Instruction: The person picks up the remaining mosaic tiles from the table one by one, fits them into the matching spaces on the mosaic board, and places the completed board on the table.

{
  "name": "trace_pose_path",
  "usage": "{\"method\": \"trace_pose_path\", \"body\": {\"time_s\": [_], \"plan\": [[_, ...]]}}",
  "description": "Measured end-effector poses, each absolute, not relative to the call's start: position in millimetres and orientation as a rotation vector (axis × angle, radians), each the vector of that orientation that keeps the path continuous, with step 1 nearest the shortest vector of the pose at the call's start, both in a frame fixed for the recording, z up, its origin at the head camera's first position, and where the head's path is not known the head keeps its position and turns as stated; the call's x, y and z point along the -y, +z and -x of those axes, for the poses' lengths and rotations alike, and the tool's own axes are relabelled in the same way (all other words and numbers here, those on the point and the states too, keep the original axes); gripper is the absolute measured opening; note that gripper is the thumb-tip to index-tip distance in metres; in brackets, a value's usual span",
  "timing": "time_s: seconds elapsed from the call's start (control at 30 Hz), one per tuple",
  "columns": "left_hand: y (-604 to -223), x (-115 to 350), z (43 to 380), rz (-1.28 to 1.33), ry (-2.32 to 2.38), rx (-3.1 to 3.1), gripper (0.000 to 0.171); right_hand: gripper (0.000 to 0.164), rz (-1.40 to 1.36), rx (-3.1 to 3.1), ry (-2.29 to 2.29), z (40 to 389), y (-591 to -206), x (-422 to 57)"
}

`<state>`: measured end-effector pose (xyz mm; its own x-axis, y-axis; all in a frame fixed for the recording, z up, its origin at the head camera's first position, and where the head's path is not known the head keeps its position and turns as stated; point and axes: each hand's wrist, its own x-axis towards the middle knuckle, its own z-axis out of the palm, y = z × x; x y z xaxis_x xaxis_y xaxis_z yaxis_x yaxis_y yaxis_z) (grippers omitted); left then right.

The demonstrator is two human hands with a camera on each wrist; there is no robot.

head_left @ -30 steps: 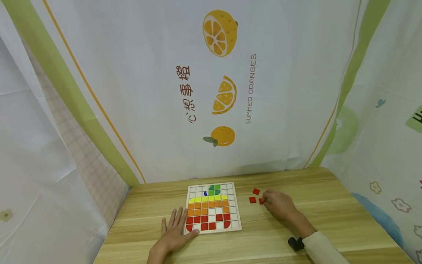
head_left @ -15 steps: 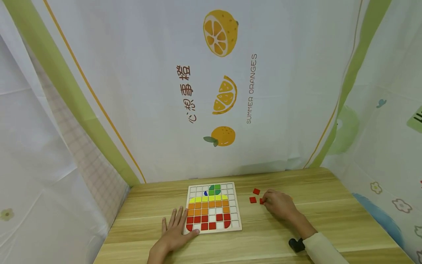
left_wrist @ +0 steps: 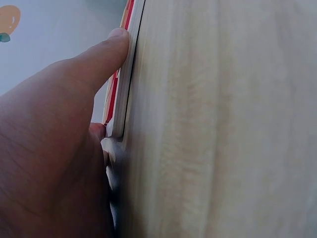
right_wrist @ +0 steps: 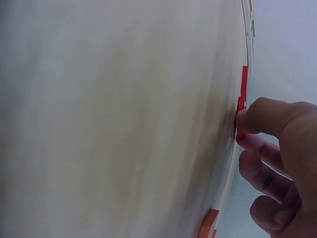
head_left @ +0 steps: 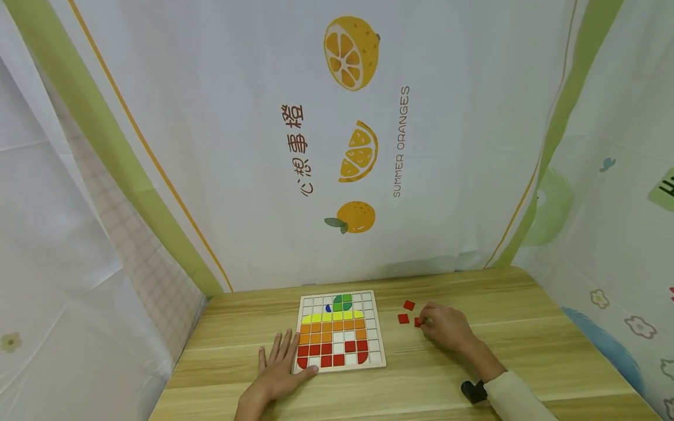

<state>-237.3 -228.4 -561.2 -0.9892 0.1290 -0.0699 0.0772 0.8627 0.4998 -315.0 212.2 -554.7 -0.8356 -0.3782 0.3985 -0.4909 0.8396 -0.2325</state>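
Observation:
My left hand point(head_left: 276, 374) lies with spread, straight fingers along the left side of a mosaic puzzle board point(head_left: 371, 325). Its thumb presses the front edge of the board point(left_wrist: 120, 121) in the left wrist view. Coloured pieces fill much of the grid in red, orange, yellow, green and blue. To the right of the board, my right hand point(head_left: 447, 328) pinches a red square tile point(head_left: 418, 322) between thumb and index finger, low at the tabletop. The right wrist view shows the pinched red tile point(right_wrist: 240, 103) edge-on, the other fingers curled behind.
Two loose red tiles, one farther back point(head_left: 409, 305) and one nearer the board point(head_left: 403, 318), lie beside the right fingertips. An orange piece point(right_wrist: 209, 224) rests on the wooden table point(head_left: 421, 380) behind the right hand. A black device point(head_left: 474, 391) sits by the right sleeve.

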Motion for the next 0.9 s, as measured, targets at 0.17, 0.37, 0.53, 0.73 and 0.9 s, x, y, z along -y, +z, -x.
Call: {"method": "trace_pose_path", "body": {"time_s": [0.17, 0.37, 0.53, 0.73, 0.9], "plan": [[-573.0, 230.6, 240.4, -0.165, 0.772, -2.958, 0.111, 0.013, -0.682, 2.654, 0.465, 314.8, -555.1, -210.6], [-564.1, 229.3, 235.4, -0.208, 0.862, -2.934, 0.108, 0.013, -0.704, 2.621, 0.49, 312.7, -553.9, -206.3], [-561.1, 228.5, 233.8, -0.23, 0.885, -2.929, 0.107, 0.014, -0.722, 2.587, 0.487, 310.3, -552.2, -202.5], [-562.6, 228.8, 236.5, -0.202, 0.866, -2.932, 0.107, 0.015, -0.743, 2.572, 0.492, 308.6, -549.8, -197.8], [-571.8, 230.9, 239.6, -0.202, 0.856, -2.957, 0.107, 0.016, -0.729, 2.573, 0.505, 307.4, -547.8, -192.1]]}}
